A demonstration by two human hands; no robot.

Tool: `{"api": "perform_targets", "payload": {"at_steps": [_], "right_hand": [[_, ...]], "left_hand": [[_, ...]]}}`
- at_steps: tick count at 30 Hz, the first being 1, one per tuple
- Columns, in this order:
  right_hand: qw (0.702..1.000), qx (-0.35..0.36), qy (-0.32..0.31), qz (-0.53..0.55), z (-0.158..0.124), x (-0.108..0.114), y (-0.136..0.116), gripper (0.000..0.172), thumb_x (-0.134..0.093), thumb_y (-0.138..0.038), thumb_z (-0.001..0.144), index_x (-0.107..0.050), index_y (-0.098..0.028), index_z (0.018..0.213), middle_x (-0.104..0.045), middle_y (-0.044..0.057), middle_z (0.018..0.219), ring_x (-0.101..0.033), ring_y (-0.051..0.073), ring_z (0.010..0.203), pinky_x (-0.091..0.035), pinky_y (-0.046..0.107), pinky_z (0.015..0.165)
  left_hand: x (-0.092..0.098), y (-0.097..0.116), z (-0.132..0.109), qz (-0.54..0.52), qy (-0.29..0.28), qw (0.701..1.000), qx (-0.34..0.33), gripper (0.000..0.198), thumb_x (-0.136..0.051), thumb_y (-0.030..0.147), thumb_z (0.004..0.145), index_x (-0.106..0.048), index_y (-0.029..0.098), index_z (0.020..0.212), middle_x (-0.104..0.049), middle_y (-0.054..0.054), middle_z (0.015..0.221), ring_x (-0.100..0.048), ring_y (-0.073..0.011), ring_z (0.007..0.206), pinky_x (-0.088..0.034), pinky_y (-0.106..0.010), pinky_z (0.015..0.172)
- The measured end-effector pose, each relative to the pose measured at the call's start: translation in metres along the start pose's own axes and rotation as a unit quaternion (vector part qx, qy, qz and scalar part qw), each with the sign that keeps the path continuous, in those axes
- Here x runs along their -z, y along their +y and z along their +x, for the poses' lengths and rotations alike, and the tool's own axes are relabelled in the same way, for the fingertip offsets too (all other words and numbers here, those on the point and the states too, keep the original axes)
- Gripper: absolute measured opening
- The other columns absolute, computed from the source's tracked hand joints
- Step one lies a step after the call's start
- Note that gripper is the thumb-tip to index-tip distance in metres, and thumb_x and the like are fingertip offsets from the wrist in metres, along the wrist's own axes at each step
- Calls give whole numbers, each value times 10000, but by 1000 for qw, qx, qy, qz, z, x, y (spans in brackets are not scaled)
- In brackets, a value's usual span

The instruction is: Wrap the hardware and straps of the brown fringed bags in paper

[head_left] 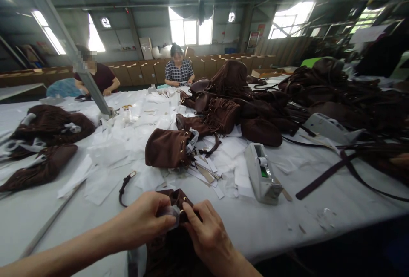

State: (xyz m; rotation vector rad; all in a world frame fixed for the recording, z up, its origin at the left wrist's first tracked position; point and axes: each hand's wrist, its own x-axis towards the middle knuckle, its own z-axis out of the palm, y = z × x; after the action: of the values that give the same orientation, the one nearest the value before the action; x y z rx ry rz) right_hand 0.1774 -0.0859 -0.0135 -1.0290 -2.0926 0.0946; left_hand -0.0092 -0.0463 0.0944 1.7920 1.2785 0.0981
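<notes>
A dark brown fringed bag (pixel 174 253) lies at the table's near edge, right below my hands. My left hand (pixel 148 215) is closed around a bundle of clear plastic wrap (pixel 170 212) at the bag's mouth; what the wrap covers is hidden. From the other side, my right hand (pixel 207 230) pinches the bag's rim beside a gold-coloured ring (pixel 182 212). A short brown strap with a buckle (pixel 125 183) curves out onto the table left of the bag. Just beyond my hands, another brown drawstring bag (pixel 166 148) lies on its side.
A grey tape dispenser (pixel 262 174) stands to the right, with paper strips (pixel 204 170) nearby. Piled brown bags (pixel 223 98) fill the back right; more bags (pixel 54 128) lie left. A metal post (pixel 64 38) rises from the white table. Two people sit across it.
</notes>
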Motion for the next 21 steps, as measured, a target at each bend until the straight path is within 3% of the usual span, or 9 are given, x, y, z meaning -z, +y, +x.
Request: {"api": "perform_targets", "payload": {"at_steps": [3, 9, 11, 15, 17, 21], "right_hand": [[1000, 18, 12, -3, -2, -1, -6, 309, -459, -176, 927, -544, -73, 1206, -594, 126, 840, -514, 238, 758, -508, 370, 646], [999, 25, 29, -1, -11, -4, -9, 279, -477, -182, 929, -542, -81, 1180, -595, 115, 853, -512, 232, 762, -513, 374, 679], [999, 31, 20, -8, -14, -6, -7, 281, -480, -143, 919, -542, -74, 1184, -593, 112, 849, -512, 233, 766, -514, 377, 689], [998, 41, 11, -36, -21, -15, 0, 313, -464, -86, 906, -543, -86, 1209, -599, 105, 846, -520, 235, 770, -515, 393, 723], [999, 29, 7, -27, -22, -16, 5, 285, -465, -109, 915, -563, -102, 1183, -604, 101, 840, -531, 232, 770, -517, 388, 719], [994, -74, -23, 75, -7, 1, 11, 250, -511, -271, 929, -580, -159, 1141, -625, 112, 994, -570, 239, 917, -505, 373, 799]], "left_hand": [[-5, -5, 2, 104, 62, 992, -29, 198, -448, 253, 791, -445, 187, 604, -450, 31, 585, -413, -128, 585, -264, -254, 556], [-5, -16, 4, 17, -61, 997, -35, 201, -476, 276, 780, -440, 183, 605, -380, 60, 558, -335, -100, 534, -243, -229, 491], [-10, -14, 3, 30, -78, 996, -42, 197, -469, 263, 776, -431, 187, 598, -367, 64, 544, -327, -97, 516, -235, -230, 479], [-27, -15, 15, 118, 14, 991, -55, 172, -483, 215, 731, -419, 197, 573, -422, 46, 539, -390, -118, 524, -238, -254, 512], [-36, -20, 27, 102, 69, 991, -48, 40, -527, 196, 690, -496, 203, 715, -497, 39, 582, -465, -147, 567, -267, -252, 537], [-55, -33, 51, 56, 111, 990, -68, 412, -577, 167, 676, -479, 206, 1074, -586, 22, 638, -569, -209, 619, -309, -259, 565]]}}
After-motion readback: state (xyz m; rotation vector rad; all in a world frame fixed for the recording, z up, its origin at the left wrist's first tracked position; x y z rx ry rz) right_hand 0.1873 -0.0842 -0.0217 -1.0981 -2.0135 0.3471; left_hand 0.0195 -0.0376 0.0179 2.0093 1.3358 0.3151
